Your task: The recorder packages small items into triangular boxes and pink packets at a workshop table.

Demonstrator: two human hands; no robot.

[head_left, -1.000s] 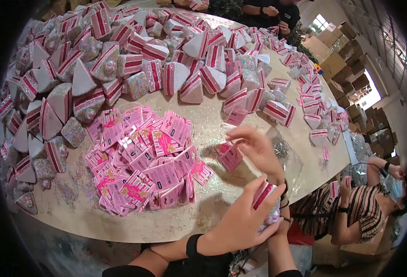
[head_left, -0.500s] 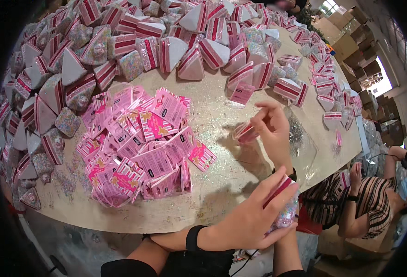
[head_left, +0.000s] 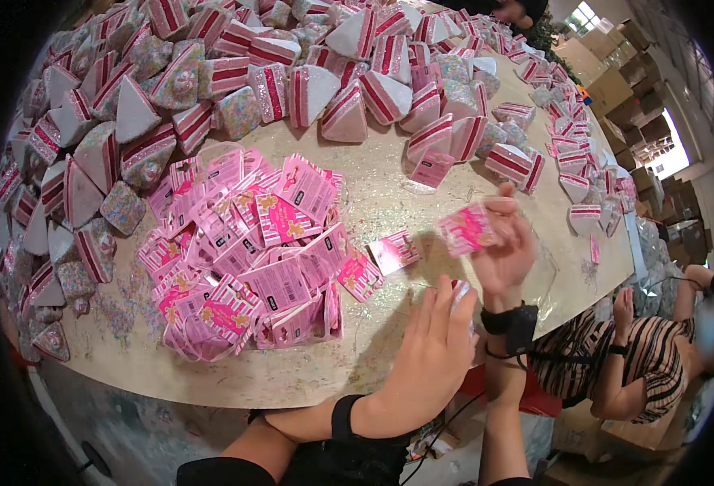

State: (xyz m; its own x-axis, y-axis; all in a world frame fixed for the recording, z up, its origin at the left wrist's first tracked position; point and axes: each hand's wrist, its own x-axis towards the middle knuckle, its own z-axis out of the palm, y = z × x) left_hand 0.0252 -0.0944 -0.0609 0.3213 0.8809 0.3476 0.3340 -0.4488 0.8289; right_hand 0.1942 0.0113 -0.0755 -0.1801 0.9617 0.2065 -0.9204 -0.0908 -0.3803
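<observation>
My left hand (head_left: 426,348), with a black band at its wrist, is closed around a glittery toy cake slice (head_left: 459,293); its fingers hide most of it. Just beyond, my right hand (head_left: 507,251) pinches a pink printed tag card (head_left: 469,230) by its edge, raised above the table and slightly blurred. Another pink card (head_left: 393,251) lies by itself left of my right hand. A heap of pink tag cards (head_left: 272,279), several with clear loops, lies to the left of both hands.
Many white, pink and red cake slices (head_left: 308,93) are piled along the table's far and left sides. A clear plastic sheet (head_left: 547,267) lies right of my hand. Glitter covers the tabletop (head_left: 316,381). A person in a striped top (head_left: 648,356) is at the right, near stacked cartons (head_left: 656,130).
My left hand has moved up and left with the cake slice, over the table's edge. My right hand has turned and shows the card raised. A single card now shows on the table beside the heap.
</observation>
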